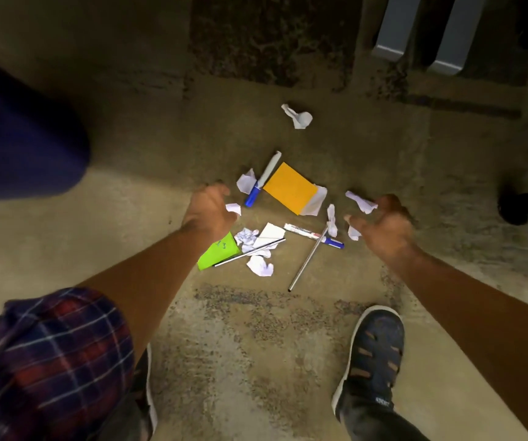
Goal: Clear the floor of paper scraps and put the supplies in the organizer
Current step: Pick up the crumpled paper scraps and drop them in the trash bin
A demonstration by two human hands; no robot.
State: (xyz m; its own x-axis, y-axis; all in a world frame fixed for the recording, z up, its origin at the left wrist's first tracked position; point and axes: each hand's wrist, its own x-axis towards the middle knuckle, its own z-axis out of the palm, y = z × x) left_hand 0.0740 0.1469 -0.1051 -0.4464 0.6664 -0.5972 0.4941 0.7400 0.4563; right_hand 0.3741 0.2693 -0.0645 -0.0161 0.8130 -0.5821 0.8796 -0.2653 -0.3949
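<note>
Crumpled white paper scraps [260, 265] lie scattered on the floor around an orange sticky-note pad [289, 187] and a green note [218, 251]. A blue-capped marker [262, 179] lies left of the pad, a white marker [312, 235] lies below it, and two thin metal pens [307, 260] lie among the scraps. One scrap [297, 115] sits apart, farther away. My left hand [209, 207] hovers over the left of the pile, fingers spread and empty. My right hand [383, 227] hovers at the right beside a scrap [360, 202], fingers curled apart, holding nothing.
A dark blue rounded object [24, 138] stands at the left. Grey furniture legs [415, 33] are at the top right. A dark shoe [525, 205] shows at the right edge. My own shoe [372, 358] is planted in front of the pile.
</note>
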